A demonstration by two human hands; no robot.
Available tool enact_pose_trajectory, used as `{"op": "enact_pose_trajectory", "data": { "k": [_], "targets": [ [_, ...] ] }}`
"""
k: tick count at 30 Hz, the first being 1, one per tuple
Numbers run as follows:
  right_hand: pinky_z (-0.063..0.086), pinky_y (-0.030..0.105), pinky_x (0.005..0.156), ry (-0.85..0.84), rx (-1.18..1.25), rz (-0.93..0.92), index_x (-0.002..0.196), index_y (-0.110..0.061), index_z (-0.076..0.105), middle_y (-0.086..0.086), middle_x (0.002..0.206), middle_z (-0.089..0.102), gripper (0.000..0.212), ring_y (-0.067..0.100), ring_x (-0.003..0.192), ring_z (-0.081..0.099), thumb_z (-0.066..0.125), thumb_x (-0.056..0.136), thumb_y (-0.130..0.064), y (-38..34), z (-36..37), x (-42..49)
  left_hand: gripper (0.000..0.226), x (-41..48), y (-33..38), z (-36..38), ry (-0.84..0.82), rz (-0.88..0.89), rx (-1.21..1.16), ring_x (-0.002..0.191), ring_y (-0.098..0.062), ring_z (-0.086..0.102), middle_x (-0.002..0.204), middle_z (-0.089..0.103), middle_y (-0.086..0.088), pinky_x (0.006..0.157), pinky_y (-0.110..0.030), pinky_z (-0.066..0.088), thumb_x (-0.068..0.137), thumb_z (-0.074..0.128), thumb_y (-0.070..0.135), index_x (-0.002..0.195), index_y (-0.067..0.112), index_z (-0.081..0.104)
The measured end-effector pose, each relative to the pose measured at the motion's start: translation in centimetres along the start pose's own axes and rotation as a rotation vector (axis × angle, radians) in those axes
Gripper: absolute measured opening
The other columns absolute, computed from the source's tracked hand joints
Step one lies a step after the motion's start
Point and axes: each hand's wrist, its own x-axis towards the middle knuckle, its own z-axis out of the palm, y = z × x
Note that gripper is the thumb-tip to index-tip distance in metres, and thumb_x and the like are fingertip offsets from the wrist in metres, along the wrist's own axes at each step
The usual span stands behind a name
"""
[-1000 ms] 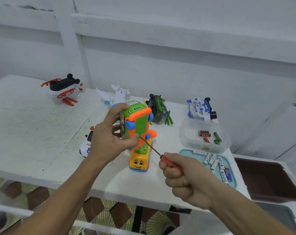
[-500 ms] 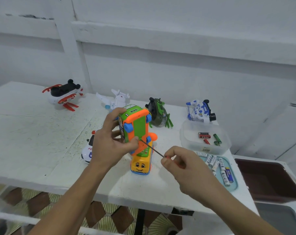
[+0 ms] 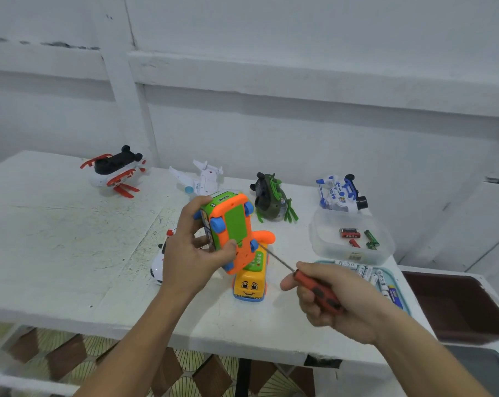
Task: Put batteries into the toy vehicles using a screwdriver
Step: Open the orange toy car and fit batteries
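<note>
The white worktop (image 3: 56, 253) carried a back row of toy vehicles: a red-and-white helicopter (image 3: 113, 173), a white plane (image 3: 202, 179), a green helicopter (image 3: 271, 199) and a blue-and-white one (image 3: 339, 193). A yellow bus (image 3: 249, 285) stood near the front edge, and a white police car (image 3: 158, 267) lay half hidden behind the left forearm.

The toy being worked on, a green-and-orange bus (image 3: 231, 224), was held clear of the worktop above the yellow bus, turned so its underside and green battery cover faced the person. The left hand (image 3: 191, 253) was wrapped round its side, with the thumb pressed at the lower edge of the cover. The right hand (image 3: 337, 305) was closed round the red handle of the screwdriver (image 3: 314, 290), whose thin shaft slanted up towards the bus's rear wheel. The two hands were apart, joined only by tool and toy.

On the right, a clear tub (image 3: 328, 247) held a few loose cells, and a teal tray (image 3: 403, 299) held white batteries (image 3: 368, 275).

The step in hand looked like working the cover screw. Whether the tip sat in the screw head was too small to tell, as was whether the screw was going in or out. The next move called for the tip to be seated squarely, turned with light pressure along the shaft, and the bus held steady.
</note>
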Motion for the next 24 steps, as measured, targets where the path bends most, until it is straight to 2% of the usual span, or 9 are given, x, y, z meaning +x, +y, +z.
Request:
{"op": "enact_pose_trajectory", "data": {
  "k": [2, 5, 7, 10, 12, 17, 19, 21, 24],
  "targets": [
    [0.032, 0.022, 0.044, 0.164, -0.120, -0.103, 0.085, -0.002, 0.071, 0.007, 0.063, 0.059, 0.035, 0.015, 0.049, 0.048, 0.047, 0.100, -0.024, 0.1, -0.4, 0.6, 0.066, 0.0, -0.3, -0.3, 0.011, -0.032, -0.018, 0.094, -0.003, 0.069, 0.102, 0.063, 0.025, 0.066, -0.017, 0.057, 0.067, 0.078, 0.016, 0.119, 0.042, 0.048],
    [0.045, 0.021, 0.052, 0.515, -0.576, -0.253, 0.086, -0.009, 0.067, 0.001, 0.070, 0.071, 0.028, 0.005, 0.054, 0.059, 0.048, 0.100, -0.024, 1.0, -0.6, 2.9, 0.068, -0.2, -0.6, -0.6, 0.009, -0.066, -0.048, 0.092, -0.005, 0.070, 0.102, 0.065, 0.021, 0.067, -0.019, 0.058, 0.075, 0.080, 0.000, 0.116, 0.043, 0.048],
    [0.048, 0.026, 0.062, 0.636, -0.813, -0.282, 0.083, -0.010, 0.062, 0.001, 0.068, 0.070, 0.025, 0.007, 0.064, 0.063, 0.049, 0.098, -0.024, 1.9, -0.4, 4.9, 0.068, -0.3, -0.6, -0.7, 0.009, -0.073, -0.066, 0.091, -0.007, 0.070, 0.103, 0.067, 0.012, 0.066, -0.018, 0.058, 0.076, 0.077, -0.004, 0.115, 0.043, 0.048],
    [0.038, 0.027, 0.055, 0.677, -0.960, -0.203, 0.079, -0.008, 0.054, 0.003, 0.070, 0.060, 0.024, 0.018, 0.069, 0.056, 0.048, 0.097, -0.022, 3.2, 0.3, 8.0, 0.067, -0.5, -0.5, -0.7, 0.006, -0.081, -0.073, 0.091, -0.004, 0.069, 0.103, 0.067, 0.008, 0.064, -0.013, 0.054, 0.076, 0.077, -0.004, 0.114, 0.042, 0.048],
    [0.033, 0.029, 0.057, 0.714, -1.050, -0.140, 0.072, -0.012, 0.044, 0.001, 0.071, 0.050, 0.026, 0.019, 0.071, 0.049, 0.047, 0.097, -0.020, 3.8, 0.8, 9.4, 0.066, -0.6, -0.5, -0.8, -0.007, -0.096, -0.095, 0.092, -0.007, 0.069, 0.103, 0.067, 0.004, 0.063, -0.013, 0.053, 0.075, 0.078, -0.003, 0.114, 0.042, 0.048],
    [0.036, 0.028, 0.065, 0.759, -1.134, -0.102, 0.076, -0.013, 0.041, 0.007, 0.091, 0.056, 0.022, 0.021, 0.079, 0.047, 0.049, 0.095, -0.020, 4.7, 0.9, 10.9, 0.067, -1.3, -0.8, -1.4, -0.044, -0.126, -0.107, 0.088, -0.015, 0.070, 0.105, 0.068, -0.003, 0.059, -0.020, 0.055, 0.076, 0.079, 0.003, 0.112, 0.050, 0.047],
    [0.036, 0.028, 0.065, 0.757, -1.155, -0.114, 0.081, -0.013, 0.042, 0.005, 0.089, 0.053, 0.020, 0.021, 0.079, 0.046, 0.051, 0.095, -0.024, 4.8, 0.9, 10.9, 0.067, -1.4, -1.0, -1.5, -0.049, -0.151, -0.113, 0.088, -0.016, 0.071, 0.106, 0.069, -0.004, 0.060, -0.022, 0.056, 0.077, 0.078, 0.005, 0.112, 0.052, 0.046],
    [0.036, 0.028, 0.067, 0.750, -1.164, -0.129, 0.084, -0.012, 0.043, 0.004, 0.086, 0.050, 0.021, 0.021, 0.079, 0.046, 0.050, 0.095, -0.029, 4.9, 1.0, 10.8, 0.065, -1.5, -1.1, -1.4, -0.052, -0.174, -0.143, 0.092, -0.019, 0.071, 0.107, 0.069, -0.005, 0.063, -0.028, 0.059, 0.078, 0.078, 0.006, 0.116, 0.049, 0.047],
    [0.037, 0.029, 0.068, 0.751, -1.159, -0.120, 0.084, -0.012, 0.044, 0.004, 0.087, 0.053, 0.025, 0.020, 0.080, 0.048, 0.047, 0.097, -0.033, 4.7, 0.8, 10.3, 0.067, -1.3, -1.0, -1.4, -0.055, -0.218, -0.206, 0.099, -0.023, 0.070, 0.113, 0.069, -0.004, 0.071, -0.046, 0.062, 0.077, 0.080, 0.008, 0.122, 0.045, 0.047]
  ]
}}
